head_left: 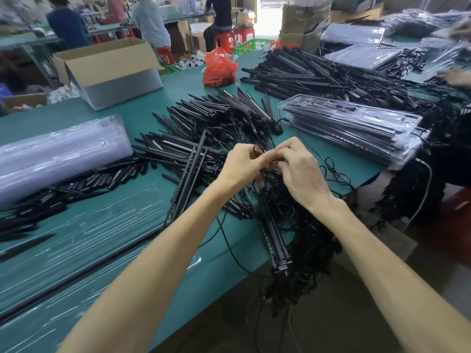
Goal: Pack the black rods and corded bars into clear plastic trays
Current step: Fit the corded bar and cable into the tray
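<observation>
My left hand (243,163) and my right hand (299,170) meet over the teal table, both pinching a thin black cord (258,149) that loops up between them. Under them a long black corded bar (272,233) runs toward me past the table edge. A pile of black rods (221,113) lies beyond the hands and another heap of rods (163,154) to the left. An open clear plastic tray (84,230) lies flat at my left forearm. Filled clear trays (356,126) are stacked at the right.
A stack of empty clear trays (58,154) sits at far left, a cardboard box (107,72) behind it, an orange plastic bag (219,67) further back. Tangled black cords (313,240) hang over the table's near edge. People work at benches behind.
</observation>
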### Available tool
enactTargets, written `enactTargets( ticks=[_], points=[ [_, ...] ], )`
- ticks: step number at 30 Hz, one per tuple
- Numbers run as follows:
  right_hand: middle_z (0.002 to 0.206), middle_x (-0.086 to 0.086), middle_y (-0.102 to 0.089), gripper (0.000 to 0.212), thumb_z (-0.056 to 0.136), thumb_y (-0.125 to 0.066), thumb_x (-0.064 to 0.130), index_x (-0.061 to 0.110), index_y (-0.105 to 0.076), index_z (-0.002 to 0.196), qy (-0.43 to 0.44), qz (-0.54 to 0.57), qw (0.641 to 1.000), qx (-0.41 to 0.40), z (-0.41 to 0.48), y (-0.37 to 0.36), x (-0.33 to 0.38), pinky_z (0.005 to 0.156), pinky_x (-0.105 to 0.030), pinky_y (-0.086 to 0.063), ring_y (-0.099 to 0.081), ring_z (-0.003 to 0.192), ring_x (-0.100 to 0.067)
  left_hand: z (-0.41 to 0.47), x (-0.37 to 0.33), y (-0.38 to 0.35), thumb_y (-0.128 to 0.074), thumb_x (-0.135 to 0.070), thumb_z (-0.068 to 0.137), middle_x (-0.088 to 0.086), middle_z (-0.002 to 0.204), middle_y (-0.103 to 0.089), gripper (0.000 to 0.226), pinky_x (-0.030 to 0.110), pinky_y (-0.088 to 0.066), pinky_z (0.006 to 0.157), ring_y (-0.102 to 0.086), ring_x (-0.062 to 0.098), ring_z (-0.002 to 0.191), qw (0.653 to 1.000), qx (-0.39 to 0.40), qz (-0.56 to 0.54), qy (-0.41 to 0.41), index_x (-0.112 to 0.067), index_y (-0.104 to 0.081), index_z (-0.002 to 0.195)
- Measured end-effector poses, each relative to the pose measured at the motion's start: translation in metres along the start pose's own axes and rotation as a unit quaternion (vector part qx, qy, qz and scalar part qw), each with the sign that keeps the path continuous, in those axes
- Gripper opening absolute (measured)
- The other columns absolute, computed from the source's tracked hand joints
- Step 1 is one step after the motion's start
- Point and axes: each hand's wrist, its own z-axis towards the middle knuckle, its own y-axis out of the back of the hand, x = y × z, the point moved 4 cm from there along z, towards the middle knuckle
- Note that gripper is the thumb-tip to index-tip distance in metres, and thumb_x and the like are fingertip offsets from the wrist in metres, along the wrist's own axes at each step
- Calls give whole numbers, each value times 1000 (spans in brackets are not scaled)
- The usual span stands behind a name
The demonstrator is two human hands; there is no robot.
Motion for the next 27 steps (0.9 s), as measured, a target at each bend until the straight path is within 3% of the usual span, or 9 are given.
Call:
enactTargets(
  ticks=[2,5,10,13,16,19,23,27],
  points=[
    [108,-3,-59,8,93,-65,3,0,-70,97,0,5,1000,2,0,0,4,82,-44,-54,-62,88,-23,-2,4,3,-66,-26,97,3,73,-76,28,16,-37,36,-61,16,39,999,-29,-16,-9,-7,-67,77],
    [109,-1,-60,10,93,-67,9,2,-70,100,-9,0,1000,15,0,-1,4,85,-44,-52,-61,92,-24,-5,7,6,-65,-21,98,-1,68,-75,25,19,-41,37,-56,13,35,998,-70,2,-9,-8,-65,77],
    [118,-6,-64,32,99,-60,19,10,-62,130,-30,-83,992,91,-16,-2,-5,99,-39,-45,-56,113,-24,-16,9,17,-61,-22,100,1,74,-73,21,19,-41,38,-50,2,34,991,-135,16,10,-10,-68,84],
    [106,-10,-69,22,103,-54,17,6,-70,114,-52,-109,990,68,-24,2,-13,93,-39,-49,-60,104,-27,-15,11,55,-58,-21,102,7,78,-73,21,17,-39,37,-48,4,36,982,-184,-37,33,-6,-69,92],
    [91,-11,-70,15,99,-60,9,4,-73,96,-29,-119,992,11,-13,-1,7,88,-36,-48,-60,94,-27,-23,13,80,-58,-19,102,8,74,-74,25,18,-38,37,-47,8,33,982,-187,-22,24,-2,-70,89],
    [92,-9,-73,15,97,-59,3,5,-73,100,-2,-105,994,-20,4,-7,39,87,-39,-48,-61,93,-26,-36,27,92,-56,-20,103,3,68,-72,27,18,-39,39,-50,10,34,981,-187,-10,51,-5,-68,86],
    [97,-7,-72,18,96,-58,-1,7,-71,104,71,-81,994,-29,29,-24,98,85,-37,-50,-64,86,-24,-54,49,117,-50,-16,103,10,80,-71,25,21,-39,36,-64,14,44,974,-177,-12,138,-2,-62,86],
    [94,-6,-69,23,90,-54,-7,8,-69,100,130,-66,989,-18,36,-58,154,83,-39,-48,-64,84,-27,-73,55,144,-51,-4,91,9,75,-61,11,37,-58,58,-69,24,66,967,-215,-8,136,-5,-56,80]
  ],
)
